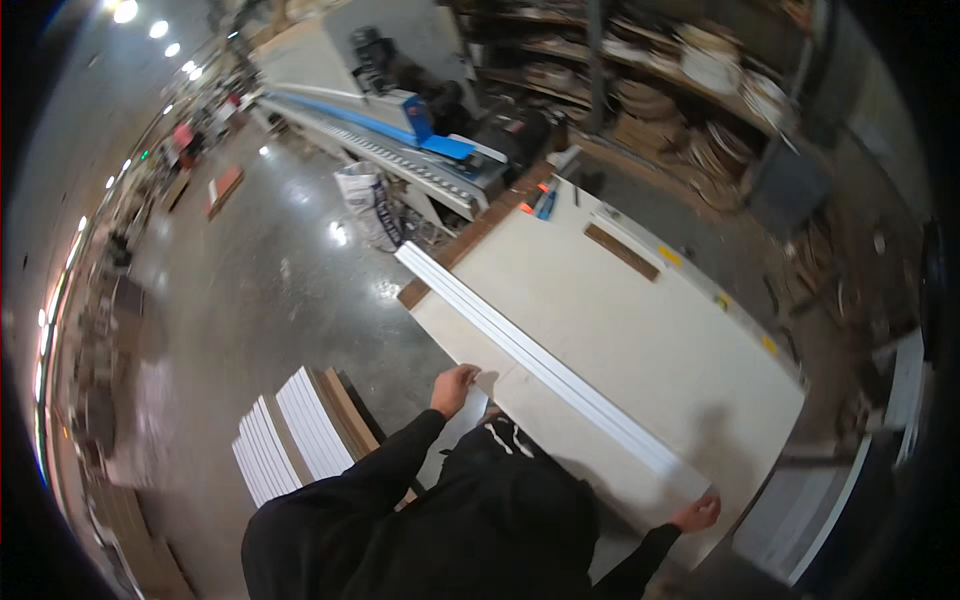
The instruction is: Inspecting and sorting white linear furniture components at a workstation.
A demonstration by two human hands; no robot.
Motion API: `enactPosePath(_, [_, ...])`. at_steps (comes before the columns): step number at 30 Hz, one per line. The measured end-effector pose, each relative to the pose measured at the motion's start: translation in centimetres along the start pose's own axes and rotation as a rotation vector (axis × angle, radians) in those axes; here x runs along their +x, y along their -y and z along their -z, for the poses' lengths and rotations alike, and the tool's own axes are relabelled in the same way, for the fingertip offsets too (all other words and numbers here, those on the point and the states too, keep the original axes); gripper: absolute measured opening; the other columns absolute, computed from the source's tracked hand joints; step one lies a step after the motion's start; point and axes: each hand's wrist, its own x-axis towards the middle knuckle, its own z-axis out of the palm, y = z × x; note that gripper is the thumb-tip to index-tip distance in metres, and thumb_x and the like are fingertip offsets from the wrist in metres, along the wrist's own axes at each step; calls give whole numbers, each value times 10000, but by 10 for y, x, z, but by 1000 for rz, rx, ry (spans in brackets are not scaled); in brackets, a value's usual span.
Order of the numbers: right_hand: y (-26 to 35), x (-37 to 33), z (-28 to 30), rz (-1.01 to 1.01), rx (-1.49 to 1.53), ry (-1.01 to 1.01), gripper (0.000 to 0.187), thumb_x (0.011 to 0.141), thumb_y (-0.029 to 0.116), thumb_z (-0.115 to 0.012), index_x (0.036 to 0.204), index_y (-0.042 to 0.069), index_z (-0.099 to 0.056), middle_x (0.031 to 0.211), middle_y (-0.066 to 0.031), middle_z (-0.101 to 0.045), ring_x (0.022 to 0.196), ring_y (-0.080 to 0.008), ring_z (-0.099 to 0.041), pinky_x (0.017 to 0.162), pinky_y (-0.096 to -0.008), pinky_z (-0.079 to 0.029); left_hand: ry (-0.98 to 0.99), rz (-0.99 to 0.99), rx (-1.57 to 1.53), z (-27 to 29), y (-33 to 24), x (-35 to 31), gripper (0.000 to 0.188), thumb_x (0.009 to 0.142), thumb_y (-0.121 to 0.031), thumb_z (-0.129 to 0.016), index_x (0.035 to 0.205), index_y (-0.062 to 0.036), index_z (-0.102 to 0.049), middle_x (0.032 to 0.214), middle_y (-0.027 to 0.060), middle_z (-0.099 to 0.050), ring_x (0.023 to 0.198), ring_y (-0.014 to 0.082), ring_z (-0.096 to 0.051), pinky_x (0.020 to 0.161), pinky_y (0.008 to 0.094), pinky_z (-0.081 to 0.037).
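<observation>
A bundle of long white strips (545, 370) lies lengthwise across a pale worktable (650, 350); its far left end juts past the table's edge. At the bundle's near right end is my right hand (697, 513), its fingers curled in against the strip ends. My left hand (455, 390) is closed at the table's front edge, apart from the strips. Whatever it pinches is too small or hidden to tell. Just below it hangs a pale flat piece (465, 420), partly covered by my sleeve.
Stacked white-edged boards (310, 425) stand on the floor to my left. A brown strip (622, 252) and a blue-and-orange tool (543, 200) lie on the table. Beyond it are a long machine (390, 140), a white sack (368, 205) and loaded shelves (640, 70).
</observation>
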Motion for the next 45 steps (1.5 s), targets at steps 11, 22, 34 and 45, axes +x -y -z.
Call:
enactPosePath(11, [421,-61,37,731,957,783,845,978,564,-664,1578,30,-400,1688,-269,-264,1557,-447,-284,1250,-562,-240,555,482,-1389,-90,-127,16,703,1053,-692,-438,1287,-48,-597,1116,91,-717,974,191,-691,895,349,-549])
enactPosePath(22, [431,-74,17,974,840,901,833,1047,648,-436,1548,-18,-431,1648,-271,-350,1517,-472,-336,1262,-579,-206,827,517,-1537,-10,-173,-53,631,1144,-473,-395,1603,-40,-382,1536,129,-535,1376,201,-545,1219,338,-372])
enactPosePath(34, [309,-80,-37,793,119,923,1086,645,408,-961,1521,46,-430,1473,-176,-497,1399,-371,-426,1225,-531,-279,836,614,-320,11,157,-224,247,1018,-195,-579,1049,-41,-769,966,89,-747,899,257,-715,792,455,-593])
enactPosePath(45, [326,-96,-34,699,136,718,769,728,248,-893,1391,108,-528,1322,-128,-594,1303,-338,-503,1168,-483,-345,428,859,-543,36,125,-243,407,1028,-413,-516,1028,-51,-702,882,20,-629,751,128,-561,628,346,-437])
